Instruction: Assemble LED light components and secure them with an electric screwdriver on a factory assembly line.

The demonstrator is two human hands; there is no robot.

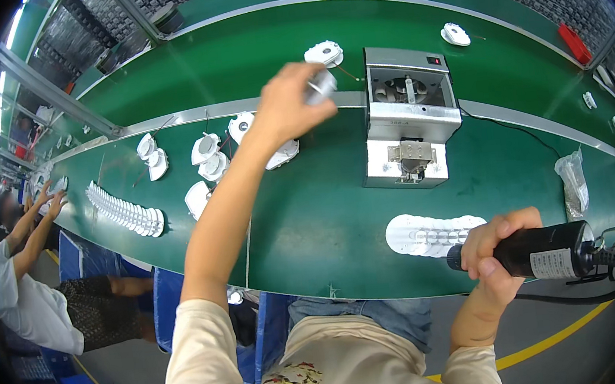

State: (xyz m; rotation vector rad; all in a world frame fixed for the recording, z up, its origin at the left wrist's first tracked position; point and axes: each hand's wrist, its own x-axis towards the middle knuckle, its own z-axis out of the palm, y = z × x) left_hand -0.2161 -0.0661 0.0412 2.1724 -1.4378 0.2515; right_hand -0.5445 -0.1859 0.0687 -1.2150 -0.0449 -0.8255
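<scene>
My left hand [289,104] is raised over the far side of the green bench, fingers closed around a small white-and-grey part [320,87] blurred by motion. A white housing with a wire [324,54] lies just beyond it on the green belt. My right hand [497,247] grips a black electric screwdriver [542,251] with a cable at its rear end. Its front end points left, by an overlapping row of white round-ended plastic parts [424,235] on the bench. Between my hands, farther back, stands a grey metal screw feeder [412,117].
Several white assemblies [206,157] lie left of my left arm, near a curved row of white pieces [126,211]. Another housing [455,35] sits on the belt [248,56]. A clear plastic bag [572,183] lies at right. At far left a co-worker [30,296] handles parts.
</scene>
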